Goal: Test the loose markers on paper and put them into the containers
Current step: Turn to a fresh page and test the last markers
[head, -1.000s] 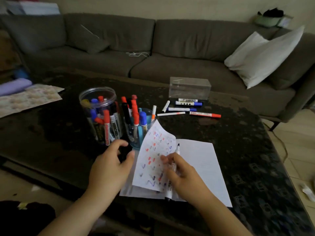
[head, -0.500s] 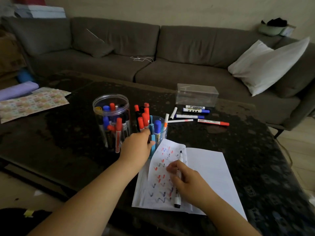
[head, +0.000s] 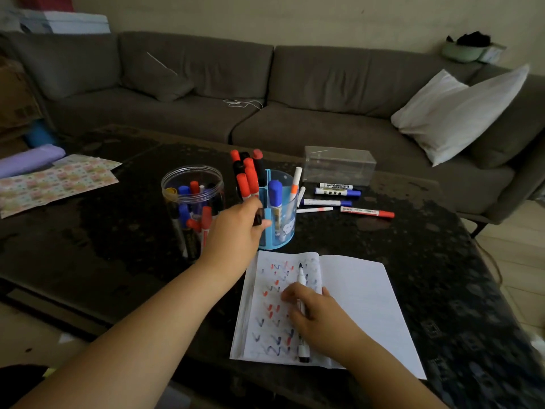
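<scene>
Marker (head: pixel 301 311) lies under right hand's (head: pixel 317 320) seemingly loose grip.

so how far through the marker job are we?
Mostly done, it seems: the clear jar and blue holder hold many markers, and the paper carries rows of test marks. In hand: right hand holds an uncapped black marker on the sheet; left hand pinches a small dark piece, probably its cap. Left: about five loose markers.

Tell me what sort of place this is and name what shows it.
Most likely a home living room: a long grey sofa with a white pillow stands behind a low dark coffee table, where markers and paper lie spread out.
</scene>
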